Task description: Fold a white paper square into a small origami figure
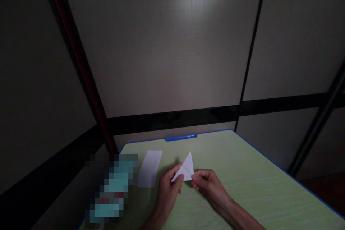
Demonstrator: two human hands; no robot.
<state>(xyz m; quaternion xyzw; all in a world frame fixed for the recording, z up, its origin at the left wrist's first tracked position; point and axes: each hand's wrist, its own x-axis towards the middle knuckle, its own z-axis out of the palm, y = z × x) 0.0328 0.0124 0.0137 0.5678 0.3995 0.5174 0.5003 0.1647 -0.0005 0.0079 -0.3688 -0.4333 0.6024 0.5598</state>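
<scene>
A white piece of folded paper (187,167), triangular in outline with its tip pointing away from me, is held between both hands over the table. My left hand (170,185) grips its lower left part, thumb on top and fingers behind. At the lower right corner, my right hand (206,181) pinches the paper between thumb and fingers. The paper's underside is hidden from me. Left of my left hand, a flat white strip of paper (150,169) lies on the table.
The pale green table (256,187) has a blue edge and a blue handle-like piece (181,137) at its far side. A pixelated teal object (115,190) sits at the left edge. Behind the table stand grey panels (175,50) with dark strips.
</scene>
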